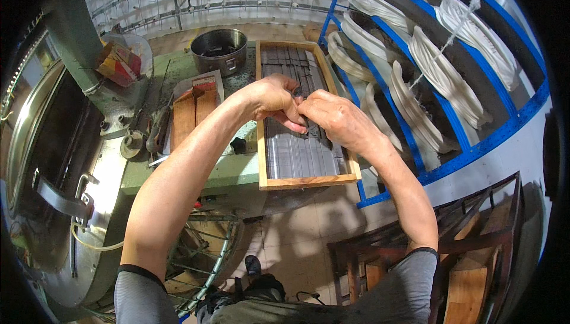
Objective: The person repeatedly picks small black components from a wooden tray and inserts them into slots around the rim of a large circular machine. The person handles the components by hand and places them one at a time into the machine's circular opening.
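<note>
A shallow wooden-framed tray (262, 157) lies on the green worktable, filled with rows of thin grey metal-looking strips (291, 160). Above the middle of these rows my two hands meet. My left hand (274, 97) is closed, its fingers curled and the thumb side toward the right hand. My right hand (333, 117) is closed too, its fingertips pinched together against the left fingers. Something small and dark shows between the left fingers, too small to name. What the right fingertips hold, if anything, is hidden.
Behind the tray stands a round metal pot (218, 51) with dark contents. Wooden blocks (189, 113) and a green machine (71, 33) are on the left. A blue rack (442, 166) with white coiled bundles (445, 74) rises on the right, above a dark metal frame (415, 247) holding wood.
</note>
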A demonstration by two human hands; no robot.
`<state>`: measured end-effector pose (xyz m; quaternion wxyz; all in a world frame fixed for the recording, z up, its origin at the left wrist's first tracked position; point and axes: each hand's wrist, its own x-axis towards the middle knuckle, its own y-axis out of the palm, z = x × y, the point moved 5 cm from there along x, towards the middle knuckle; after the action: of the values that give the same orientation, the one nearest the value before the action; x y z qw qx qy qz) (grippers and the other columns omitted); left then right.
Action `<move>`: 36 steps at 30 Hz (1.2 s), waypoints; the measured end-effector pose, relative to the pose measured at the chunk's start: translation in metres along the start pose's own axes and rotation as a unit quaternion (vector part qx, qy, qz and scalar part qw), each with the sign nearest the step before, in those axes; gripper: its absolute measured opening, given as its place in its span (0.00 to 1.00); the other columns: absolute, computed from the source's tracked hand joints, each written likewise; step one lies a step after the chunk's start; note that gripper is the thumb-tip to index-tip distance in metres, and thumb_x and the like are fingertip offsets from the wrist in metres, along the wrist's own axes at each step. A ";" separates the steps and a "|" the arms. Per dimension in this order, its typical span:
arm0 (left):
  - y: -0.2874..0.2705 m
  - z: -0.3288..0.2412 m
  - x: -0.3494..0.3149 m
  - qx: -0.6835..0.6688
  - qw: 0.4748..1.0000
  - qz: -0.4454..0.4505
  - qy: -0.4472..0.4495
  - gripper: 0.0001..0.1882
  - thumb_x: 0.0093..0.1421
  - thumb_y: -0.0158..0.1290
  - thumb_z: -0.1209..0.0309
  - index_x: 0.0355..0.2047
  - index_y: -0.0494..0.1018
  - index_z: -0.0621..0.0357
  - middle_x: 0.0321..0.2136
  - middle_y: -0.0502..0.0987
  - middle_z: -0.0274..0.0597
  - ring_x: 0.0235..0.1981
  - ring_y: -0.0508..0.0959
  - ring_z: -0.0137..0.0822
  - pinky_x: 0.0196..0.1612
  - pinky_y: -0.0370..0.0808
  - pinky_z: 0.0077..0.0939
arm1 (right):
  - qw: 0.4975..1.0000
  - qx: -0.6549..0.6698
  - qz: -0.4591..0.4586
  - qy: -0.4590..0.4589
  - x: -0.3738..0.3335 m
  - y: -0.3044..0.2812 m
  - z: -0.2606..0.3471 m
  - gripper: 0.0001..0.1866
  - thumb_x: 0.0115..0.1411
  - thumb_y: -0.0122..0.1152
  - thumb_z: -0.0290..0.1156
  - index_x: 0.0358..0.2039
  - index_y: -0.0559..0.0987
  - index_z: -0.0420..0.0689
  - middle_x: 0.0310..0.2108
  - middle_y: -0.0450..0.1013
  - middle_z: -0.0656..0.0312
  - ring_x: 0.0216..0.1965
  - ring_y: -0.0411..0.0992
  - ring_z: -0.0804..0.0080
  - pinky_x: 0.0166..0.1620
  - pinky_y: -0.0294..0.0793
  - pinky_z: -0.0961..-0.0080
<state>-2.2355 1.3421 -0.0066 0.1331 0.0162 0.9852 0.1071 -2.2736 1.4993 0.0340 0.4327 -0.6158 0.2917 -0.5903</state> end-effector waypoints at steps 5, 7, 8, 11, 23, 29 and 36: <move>-0.008 0.007 -0.007 0.061 0.997 -0.055 -0.001 0.19 0.52 0.61 0.96 0.45 0.73 0.80 0.33 0.79 0.49 0.37 0.87 0.46 0.44 0.92 0.38 | 0.980 0.044 -0.003 0.194 -0.010 -0.004 -0.018 0.16 0.56 0.71 0.25 0.46 0.83 0.38 0.40 0.80 0.51 0.42 0.78 0.52 0.45 0.79 0.59; -0.013 0.010 -0.011 0.066 0.994 -0.086 0.016 0.12 0.53 0.61 0.95 0.28 0.72 0.68 0.30 0.78 0.44 0.35 0.87 0.43 0.41 0.93 0.35 | 0.976 0.053 0.073 0.197 -0.013 0.005 -0.018 0.16 0.57 0.73 0.29 0.46 0.85 0.39 0.41 0.80 0.51 0.45 0.77 0.51 0.49 0.77 0.58; -0.016 0.010 -0.012 0.060 0.994 -0.094 0.019 0.12 0.53 0.61 0.95 0.28 0.72 0.69 0.31 0.78 0.44 0.35 0.87 0.44 0.40 0.93 0.35 | 0.970 0.057 0.112 0.207 -0.015 0.010 -0.018 0.16 0.57 0.74 0.31 0.45 0.85 0.39 0.41 0.80 0.51 0.47 0.76 0.51 0.52 0.76 0.57; -0.017 0.011 -0.013 0.045 0.993 -0.105 0.022 0.12 0.54 0.60 0.96 0.30 0.72 0.70 0.31 0.77 0.45 0.35 0.88 0.46 0.38 0.93 0.33 | 0.956 0.065 0.173 0.230 -0.017 0.020 -0.019 0.15 0.58 0.75 0.33 0.43 0.84 0.39 0.42 0.79 0.51 0.52 0.74 0.51 0.56 0.73 0.56; -0.016 0.019 -0.008 0.052 0.993 -0.102 0.012 0.11 0.55 0.61 0.94 0.33 0.72 0.71 0.32 0.80 0.50 0.34 0.88 0.46 0.39 0.92 0.33 | 0.917 0.109 0.219 0.316 -0.009 0.026 -0.018 0.11 0.60 0.73 0.30 0.41 0.84 0.39 0.37 0.82 0.47 0.42 0.81 0.49 0.48 0.78 0.56; -0.013 0.017 -0.009 0.005 0.996 -0.091 0.023 0.11 0.56 0.60 0.94 0.33 0.71 0.71 0.34 0.79 0.50 0.37 0.88 0.49 0.40 0.93 0.34 | 0.910 0.126 0.169 0.358 -0.007 0.020 -0.026 0.10 0.60 0.72 0.28 0.40 0.85 0.38 0.34 0.83 0.48 0.41 0.82 0.54 0.46 0.78 0.60; -0.002 0.008 -0.032 -0.038 0.993 -0.053 0.094 0.10 0.61 0.57 0.91 0.38 0.71 0.68 0.32 0.82 0.51 0.39 0.88 0.50 0.48 0.91 0.39 | 0.847 0.301 0.087 0.430 0.001 -0.004 -0.006 0.04 0.66 0.66 0.20 0.38 0.83 0.31 0.25 0.79 0.61 0.26 0.77 0.79 0.31 0.79 0.78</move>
<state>-2.2025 1.3396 -0.0065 0.0458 -0.0507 0.9881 0.1380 -2.2795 1.4986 0.0376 0.4776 -0.1124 0.3093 -0.8146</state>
